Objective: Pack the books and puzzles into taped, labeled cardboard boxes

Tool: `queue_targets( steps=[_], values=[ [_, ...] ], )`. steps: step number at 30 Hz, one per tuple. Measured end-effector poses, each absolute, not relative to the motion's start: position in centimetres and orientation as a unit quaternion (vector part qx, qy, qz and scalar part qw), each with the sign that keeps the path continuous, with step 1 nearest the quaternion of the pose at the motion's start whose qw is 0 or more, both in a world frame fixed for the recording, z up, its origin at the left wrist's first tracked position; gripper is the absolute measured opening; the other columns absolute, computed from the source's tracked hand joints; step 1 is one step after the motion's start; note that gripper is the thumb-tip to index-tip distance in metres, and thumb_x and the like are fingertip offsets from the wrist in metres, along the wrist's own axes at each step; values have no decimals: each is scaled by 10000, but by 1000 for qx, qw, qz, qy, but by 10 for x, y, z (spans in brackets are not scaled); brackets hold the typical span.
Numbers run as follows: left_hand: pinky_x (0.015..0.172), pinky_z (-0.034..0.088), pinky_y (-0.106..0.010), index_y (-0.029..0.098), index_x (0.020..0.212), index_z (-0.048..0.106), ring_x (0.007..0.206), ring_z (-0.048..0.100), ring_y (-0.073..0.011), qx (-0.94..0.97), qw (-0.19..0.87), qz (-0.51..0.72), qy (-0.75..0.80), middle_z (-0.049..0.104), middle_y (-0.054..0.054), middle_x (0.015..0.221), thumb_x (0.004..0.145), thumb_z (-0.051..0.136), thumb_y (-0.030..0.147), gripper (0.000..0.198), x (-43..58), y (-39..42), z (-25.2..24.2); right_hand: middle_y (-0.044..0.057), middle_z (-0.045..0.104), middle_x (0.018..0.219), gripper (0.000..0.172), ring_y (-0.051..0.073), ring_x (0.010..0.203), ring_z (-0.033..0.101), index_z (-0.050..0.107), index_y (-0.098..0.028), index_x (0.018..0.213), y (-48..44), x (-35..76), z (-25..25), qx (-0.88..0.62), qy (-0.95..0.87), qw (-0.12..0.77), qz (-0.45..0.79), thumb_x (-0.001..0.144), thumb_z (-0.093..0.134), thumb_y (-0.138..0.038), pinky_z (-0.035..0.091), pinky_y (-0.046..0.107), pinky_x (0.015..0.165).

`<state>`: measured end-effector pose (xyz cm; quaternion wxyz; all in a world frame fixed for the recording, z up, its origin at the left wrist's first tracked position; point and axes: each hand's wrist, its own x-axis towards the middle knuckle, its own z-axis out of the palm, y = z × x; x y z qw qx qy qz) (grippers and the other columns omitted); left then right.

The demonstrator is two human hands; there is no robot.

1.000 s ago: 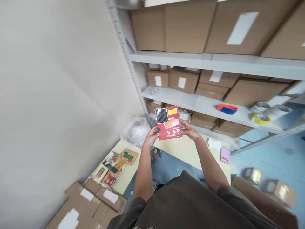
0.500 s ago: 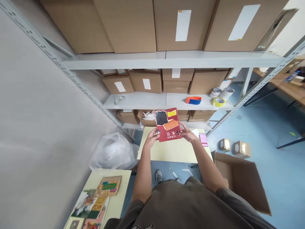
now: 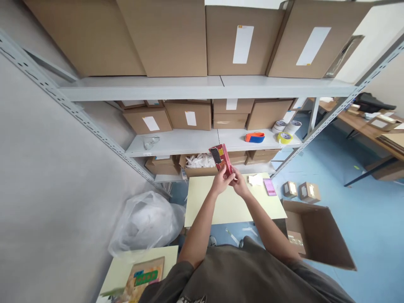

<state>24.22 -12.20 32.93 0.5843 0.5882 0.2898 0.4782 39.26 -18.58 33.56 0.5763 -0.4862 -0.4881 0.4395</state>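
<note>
A red book with black, yellow and orange patches on its cover is tilted nearly edge-on above the pale yellow table. My left hand grips its lower end, thumb lying on the cover. On the other side my right hand closes around the same lower end, close against the left. Part of the book is hidden behind my fingers. To the right on the table lie a pinkish-purple phone and a white piece of paper.
Ahead stands a metal shelf rack with cardboard boxes, tape rolls and an orange-blue band. An open carton is at the right. Left are a clear plastic bag and a side table with books.
The red book has turned from facing me flat to nearly edge-on. Both hands have come together at its lower end. The view has shifted slightly.
</note>
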Motion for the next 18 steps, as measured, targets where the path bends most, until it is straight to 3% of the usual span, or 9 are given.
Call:
queue_targets(
  steps=[5, 8, 10, 13, 16, 18],
  values=[
    [1040, 601, -437, 222, 1655, 492, 1261, 691, -322, 558, 606, 481, 299, 723, -117, 1406, 864, 862, 303, 877, 247, -124, 353, 83, 524, 1562, 760, 320, 1445, 517, 497, -423, 1623, -185, 374, 355, -464, -594, 540, 375, 904, 710, -300, 520, 551, 1178],
    [1021, 605, -426, 210, 1651, 496, 1223, 704, -321, 550, 629, 477, 272, 736, -119, 1377, 845, 862, 327, 893, 223, -111, 366, 74, 496, 1632, 701, 328, 1549, 420, 554, -395, 1586, -183, 388, 367, -452, -606, 540, 369, 919, 767, -387, 409, 568, 1280],
    [1075, 581, -439, 213, 1618, 537, 1316, 662, -351, 540, 654, 477, 229, 704, -123, 1442, 774, 910, 354, 934, 203, -102, 374, 74, 516, 1636, 765, 323, 1573, 399, 534, -388, 1597, -180, 407, 373, -473, -560, 567, 376, 891, 823, -444, 362, 572, 1306],
    [1090, 572, -481, 264, 1622, 527, 1394, 615, -396, 518, 701, 449, 194, 684, -124, 1475, 685, 958, 402, 1041, 179, -94, 382, 76, 590, 1587, 861, 313, 1502, 511, 501, -400, 1598, -176, 441, 379, -463, -472, 577, 479, 830, 878, -501, 479, 538, 1215],
    [1092, 565, -498, 308, 1655, 479, 1412, 606, -405, 509, 719, 432, 194, 673, -121, 1495, 657, 974, 398, 1118, 170, -96, 382, 72, 734, 1406, 807, 305, 1262, 710, 582, -370, 1498, -176, 466, 382, -367, -458, 529, 613, 770, 922, -454, 612, 463, 1016],
    [1092, 561, -497, 322, 1675, 450, 1407, 614, -397, 510, 727, 416, 198, 663, -125, 1513, 659, 980, 370, 1147, 170, -99, 380, 44, 799, 1259, 757, 274, 1102, 775, 610, -359, 1432, -179, 475, 382, -330, -452, 531, 636, 749, 936, -375, 636, 412, 913]
  ],
)
